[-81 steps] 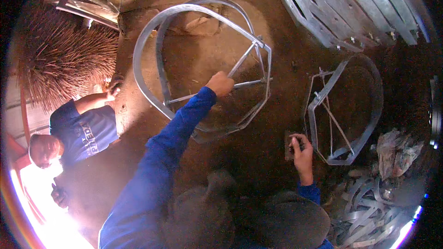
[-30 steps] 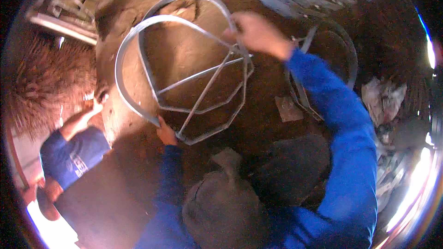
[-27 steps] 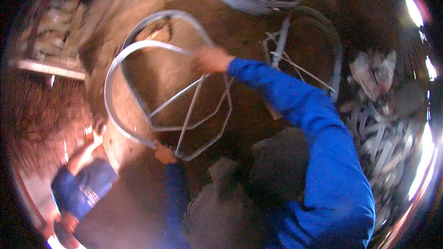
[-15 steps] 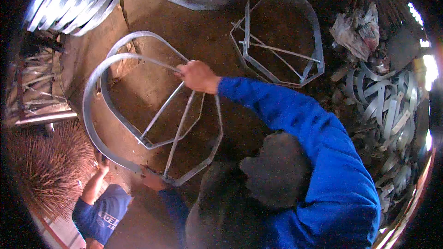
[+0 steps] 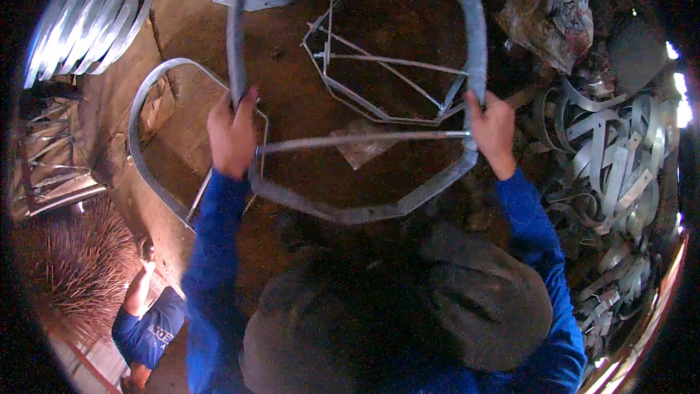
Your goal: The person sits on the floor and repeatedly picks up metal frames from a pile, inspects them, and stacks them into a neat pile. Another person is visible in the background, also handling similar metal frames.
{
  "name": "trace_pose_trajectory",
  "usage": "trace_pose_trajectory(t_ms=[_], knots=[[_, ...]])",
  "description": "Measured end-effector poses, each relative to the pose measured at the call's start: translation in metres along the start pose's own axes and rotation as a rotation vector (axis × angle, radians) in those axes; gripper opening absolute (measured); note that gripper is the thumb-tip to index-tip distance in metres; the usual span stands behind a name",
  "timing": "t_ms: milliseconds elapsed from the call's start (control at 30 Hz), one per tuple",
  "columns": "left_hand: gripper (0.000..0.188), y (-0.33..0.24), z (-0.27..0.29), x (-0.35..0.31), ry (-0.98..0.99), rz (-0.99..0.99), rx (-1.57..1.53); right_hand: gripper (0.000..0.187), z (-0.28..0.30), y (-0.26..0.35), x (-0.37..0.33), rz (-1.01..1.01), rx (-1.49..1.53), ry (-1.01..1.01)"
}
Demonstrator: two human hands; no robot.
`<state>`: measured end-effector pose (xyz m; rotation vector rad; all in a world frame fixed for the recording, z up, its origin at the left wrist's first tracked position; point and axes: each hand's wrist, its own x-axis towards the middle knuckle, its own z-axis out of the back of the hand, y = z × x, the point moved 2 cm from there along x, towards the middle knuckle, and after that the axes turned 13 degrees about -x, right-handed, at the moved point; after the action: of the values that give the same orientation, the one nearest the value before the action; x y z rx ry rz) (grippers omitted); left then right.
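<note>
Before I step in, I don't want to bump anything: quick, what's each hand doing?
Left hand: closed, holding the left side of the frame.
Right hand: closed, holding the right side of the same frame.

Two bare hands, one left hand (image 5: 230,138) and one right hand (image 5: 496,128), are counted on one raised metal frame (image 5: 472,22).
One grounded frame (image 5: 135,128) is seen at left, two crossed rods (image 5: 397,64) behind; at least two stacks of curved bands (image 5: 91,18), one brown bundle (image 5: 80,263), one crumpled sack (image 5: 558,25), one co-worker (image 5: 149,328) and one strip heap (image 5: 612,149) are counted.
</note>
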<state>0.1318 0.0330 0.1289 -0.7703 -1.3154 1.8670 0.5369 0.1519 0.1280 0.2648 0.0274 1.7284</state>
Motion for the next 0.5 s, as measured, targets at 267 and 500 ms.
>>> trace_pose_trajectory(t_ms=[267, 500], knots=[[0.040, -0.034, -0.160, 0.191, 0.459, -0.486, 0.628, 0.032, -0.006, -0.081, 0.034, 0.071, -0.082, -0.009], [0.043, -0.022, -0.212, 0.263, 0.442, -0.587, 0.799, 0.031, -0.033, -0.060, 0.045, -0.062, 0.160, 0.117]])
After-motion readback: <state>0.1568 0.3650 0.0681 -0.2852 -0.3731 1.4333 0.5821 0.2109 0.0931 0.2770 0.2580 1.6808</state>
